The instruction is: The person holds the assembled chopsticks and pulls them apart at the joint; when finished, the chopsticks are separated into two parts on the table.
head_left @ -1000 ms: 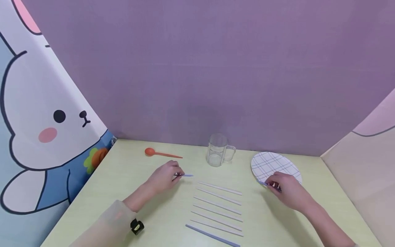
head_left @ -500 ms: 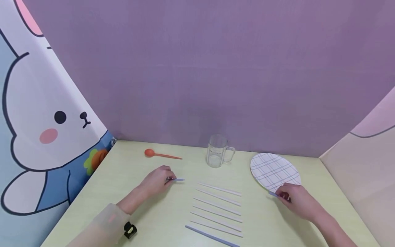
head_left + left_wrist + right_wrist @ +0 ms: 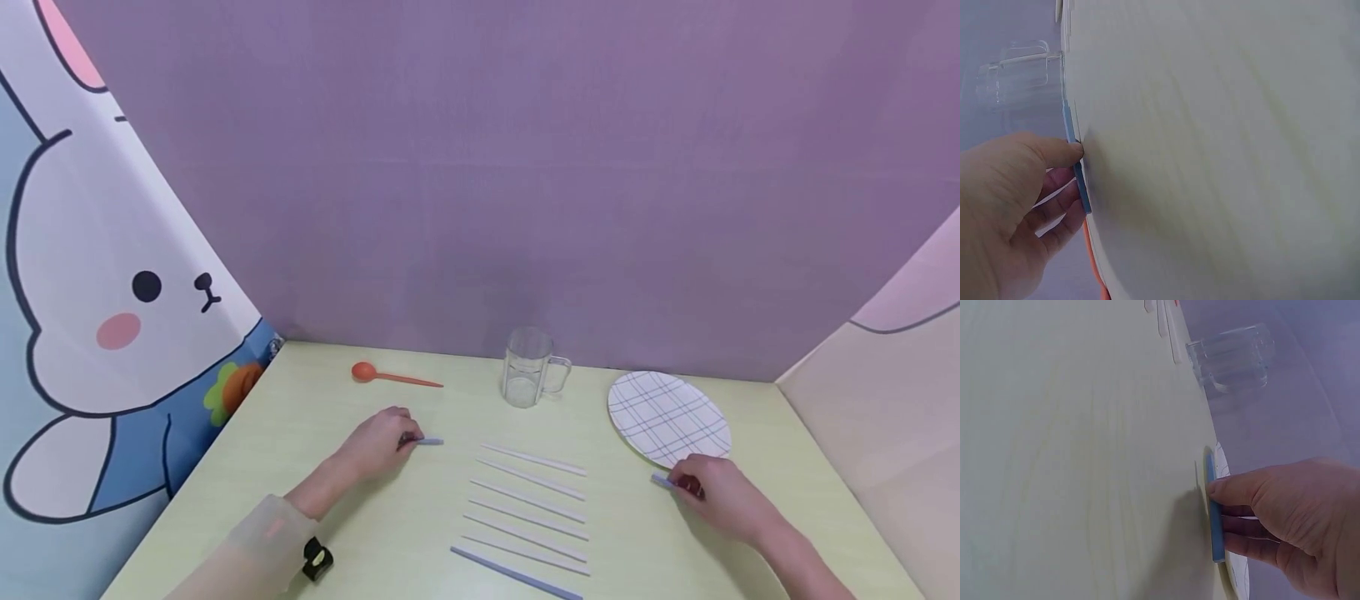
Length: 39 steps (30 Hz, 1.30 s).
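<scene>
Left of the row of sticks, my left hand point(image 3: 377, 444) pinches a short blue stick point(image 3: 431, 442) between thumb and fingers. In the left wrist view this blue stick point(image 3: 1069, 123) is slim, its length lying along the fingertips. On the other side, my right hand point(image 3: 722, 493) pinches a second short blue stick point(image 3: 661, 481) at the near edge of the checked plate point(image 3: 663, 412). The right wrist view shows that stick point(image 3: 1217, 532) as flat-sided, with the thumb on one face and fingers behind. Both sticks are held close over the table.
Several slim white sticks point(image 3: 528, 504) lie in a slanted row at the table's middle, with a long blue-grey stick point(image 3: 516, 572) nearest me. A clear glass mug point(image 3: 525, 371) stands behind them. An orange spoon point(image 3: 397, 377) lies at the back left. A purple wall point(image 3: 525, 183) closes the back.
My left hand has shifted left and a little nearer with its blue stick. The right hand has drawn back toward me and right, uncovering more of the plate.
</scene>
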Tool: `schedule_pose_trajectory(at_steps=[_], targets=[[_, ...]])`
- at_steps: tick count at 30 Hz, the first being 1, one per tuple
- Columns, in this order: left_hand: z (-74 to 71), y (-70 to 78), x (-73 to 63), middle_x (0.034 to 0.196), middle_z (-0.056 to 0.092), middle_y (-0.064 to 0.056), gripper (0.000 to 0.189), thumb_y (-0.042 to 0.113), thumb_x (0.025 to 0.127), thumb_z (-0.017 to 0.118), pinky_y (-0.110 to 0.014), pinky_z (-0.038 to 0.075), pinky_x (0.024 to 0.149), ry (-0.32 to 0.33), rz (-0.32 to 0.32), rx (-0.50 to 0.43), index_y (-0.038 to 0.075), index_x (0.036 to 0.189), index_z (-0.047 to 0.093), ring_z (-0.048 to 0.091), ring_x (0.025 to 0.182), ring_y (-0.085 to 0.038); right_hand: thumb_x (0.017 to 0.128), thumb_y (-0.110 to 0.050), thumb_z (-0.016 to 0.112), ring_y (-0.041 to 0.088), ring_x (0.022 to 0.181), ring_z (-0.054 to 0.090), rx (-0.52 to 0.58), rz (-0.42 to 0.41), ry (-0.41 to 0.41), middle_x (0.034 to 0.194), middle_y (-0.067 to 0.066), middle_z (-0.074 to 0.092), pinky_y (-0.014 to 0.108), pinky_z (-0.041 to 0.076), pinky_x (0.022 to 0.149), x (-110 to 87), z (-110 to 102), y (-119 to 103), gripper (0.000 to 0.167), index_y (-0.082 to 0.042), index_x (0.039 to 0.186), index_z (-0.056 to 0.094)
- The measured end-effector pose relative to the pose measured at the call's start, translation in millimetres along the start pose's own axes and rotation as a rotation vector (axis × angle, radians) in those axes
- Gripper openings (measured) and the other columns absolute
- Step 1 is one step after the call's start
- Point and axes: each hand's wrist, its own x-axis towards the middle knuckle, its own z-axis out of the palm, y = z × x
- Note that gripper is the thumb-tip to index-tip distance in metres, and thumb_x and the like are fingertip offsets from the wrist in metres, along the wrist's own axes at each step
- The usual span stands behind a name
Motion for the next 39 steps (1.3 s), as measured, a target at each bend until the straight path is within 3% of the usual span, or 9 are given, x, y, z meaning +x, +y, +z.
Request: schedule_pose_trajectory(at_steps=[9,16,27,39], targets=[[2.0,-2.3,1.1,0.085,0.065,0.005,0.010,0.002,0.089,0.079,-0.024,0.052,0.071,0.004,0.002,-0.013,0.010,0.094,0.082,0.054,0.078,-0.006,0.083,-0.005,0.087,-0.008,0.071,0.049,-0.012,-0.002,-0.012,0.079,-0.017,0.063,0.021,0.047,0.061,0.3,5,1,0.019,-0.019,0.087,0.075],[2.0,3.6,10.8,0.087,0.068,0.003,0.009,0.010,0.091,0.077,-0.028,0.056,0.075,0.016,0.045,-0.028,0.009,0.099,0.081,0.060,0.080,-0.008,0.082,-0.002,0.086,-0.007,0.072,0.054,0.028,-0.068,0.047,0.078,-0.016,0.064,0.021,0.051,0.061,16.0,3,-4,0.017,-0.015,0.087,0.075],[-4.1,46.0,46.3,0.094,0.073,-0.003,0.013,0.012,0.093,0.079,-0.033,0.059,0.082,-0.010,0.121,-0.033,0.007,0.105,0.081,0.068,0.089,-0.017,0.084,0.002,0.081,-0.002,0.075,0.060,0.018,-0.094,0.063,0.083,-0.012,0.069,0.024,0.056,0.066,53.1,-3,-31,0.016,-0.010,0.094,0.077],[13.8,94.0,78.5,0.104,0.077,-0.001,0.014,0.014,0.096,0.077,-0.027,0.056,0.083,-0.079,0.206,-0.043,0.010,0.108,0.081,0.068,0.092,-0.014,0.089,0.000,0.078,0.001,0.076,0.064,0.083,-0.179,-0.009,0.085,-0.007,0.070,0.022,0.057,0.067,87.4,18,-62,0.012,-0.005,0.099,0.077]])
